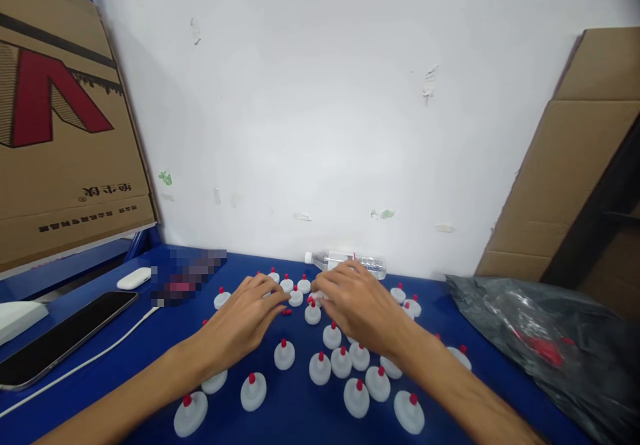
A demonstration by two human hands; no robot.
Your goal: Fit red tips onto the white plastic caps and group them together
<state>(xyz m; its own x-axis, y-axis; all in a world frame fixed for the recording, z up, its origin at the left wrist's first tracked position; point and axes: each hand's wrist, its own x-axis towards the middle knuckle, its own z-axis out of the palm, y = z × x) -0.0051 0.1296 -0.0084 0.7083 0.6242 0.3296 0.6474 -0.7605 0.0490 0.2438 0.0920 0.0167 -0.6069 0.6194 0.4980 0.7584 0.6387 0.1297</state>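
Several white plastic caps with red tips [284, 355] stand scattered on a blue table [150, 365]. My left hand [245, 321] rests palm down among them, fingers curled and pointing right toward a small loose red piece [287, 311]. My right hand [357, 305] lies just to its right, fingers bent over a cap [313, 313] near the middle. The fingertips of both hands nearly meet. What the fingers pinch, if anything, is too small to make out.
A clear water bottle [350, 261] lies against the white wall. A black phone [60, 338], a white cable [100, 355] and a white earbud case [134, 278] sit left. Cardboard boxes [55, 131] flank both sides. A dark plastic bag [540, 338] lies right.
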